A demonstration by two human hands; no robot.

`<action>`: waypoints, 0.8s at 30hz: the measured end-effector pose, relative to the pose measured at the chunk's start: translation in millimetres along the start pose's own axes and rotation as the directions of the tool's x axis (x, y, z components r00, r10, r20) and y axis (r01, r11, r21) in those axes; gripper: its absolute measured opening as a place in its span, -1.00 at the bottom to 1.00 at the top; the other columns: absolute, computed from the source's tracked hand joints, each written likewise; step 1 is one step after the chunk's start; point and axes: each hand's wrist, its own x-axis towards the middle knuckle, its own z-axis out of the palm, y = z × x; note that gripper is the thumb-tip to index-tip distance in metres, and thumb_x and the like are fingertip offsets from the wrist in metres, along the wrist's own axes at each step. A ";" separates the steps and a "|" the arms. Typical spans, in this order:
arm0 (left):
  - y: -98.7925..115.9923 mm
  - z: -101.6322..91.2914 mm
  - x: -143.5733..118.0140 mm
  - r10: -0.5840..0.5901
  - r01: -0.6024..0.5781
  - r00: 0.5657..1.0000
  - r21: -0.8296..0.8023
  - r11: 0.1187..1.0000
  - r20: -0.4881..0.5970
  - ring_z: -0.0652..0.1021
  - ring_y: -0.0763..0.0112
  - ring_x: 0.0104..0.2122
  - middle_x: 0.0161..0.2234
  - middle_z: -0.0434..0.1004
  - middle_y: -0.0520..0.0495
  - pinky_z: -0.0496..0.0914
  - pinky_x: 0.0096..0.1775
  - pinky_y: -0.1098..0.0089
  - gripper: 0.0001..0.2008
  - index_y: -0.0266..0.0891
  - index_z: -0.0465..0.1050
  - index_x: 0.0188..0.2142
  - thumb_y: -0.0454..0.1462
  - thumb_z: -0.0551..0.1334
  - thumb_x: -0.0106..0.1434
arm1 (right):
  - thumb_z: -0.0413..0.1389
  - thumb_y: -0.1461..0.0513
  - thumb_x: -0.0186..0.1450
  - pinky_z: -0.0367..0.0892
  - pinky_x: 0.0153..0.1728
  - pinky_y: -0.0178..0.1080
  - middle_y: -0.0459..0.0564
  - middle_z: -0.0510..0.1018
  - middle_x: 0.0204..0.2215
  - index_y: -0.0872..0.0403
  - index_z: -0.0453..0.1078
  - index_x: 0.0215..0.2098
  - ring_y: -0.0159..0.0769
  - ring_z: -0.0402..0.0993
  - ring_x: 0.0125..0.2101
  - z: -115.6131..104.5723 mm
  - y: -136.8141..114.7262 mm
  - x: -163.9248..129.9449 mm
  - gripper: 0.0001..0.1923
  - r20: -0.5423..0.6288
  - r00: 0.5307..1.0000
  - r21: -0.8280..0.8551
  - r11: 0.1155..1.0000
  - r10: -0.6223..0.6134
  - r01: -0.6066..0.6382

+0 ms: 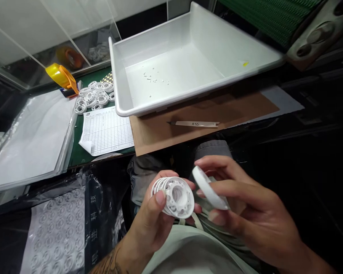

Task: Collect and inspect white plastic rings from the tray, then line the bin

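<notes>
Left hand [154, 219]: lower centre, curled around a stack of white slotted plastic rings [170, 202].
Right hand [254, 207]: lower right, pinching one tilted white ring [206, 188] by its rim.
Ring handling: likely light, stiff; grip the outer edge (thin webs might snap).
Stack face: central hole, cutouts around it.
White tray [214, 49]: upper centre, beyond both hands.

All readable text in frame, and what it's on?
"A16": slim white-handled tool on the brown board.
"技", "科", "进": black plastic at lower left; a fourth character by the frame's bottom is unclear.
Printed form: print too small to read.
Yellow-and-black sheet: marks too small to read.
</notes>
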 end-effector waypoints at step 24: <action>24.2 -12.3 8.0 0.380 -0.300 0.904 0.925 0.234 0.197 0.56 0.50 -0.04 0.02 0.49 -0.01 0.42 0.01 0.57 -0.46 -0.03 0.36 0.13 -0.25 0.48 0.22 | 0.22 0.11 0.46 0.39 0.09 -0.50 -0.11 0.42 0.17 -0.10 0.47 0.10 -0.48 0.46 0.09 10.8 26.0 -19.3 -0.73 -0.087 0.996 -0.226 0.973 0.037 -0.056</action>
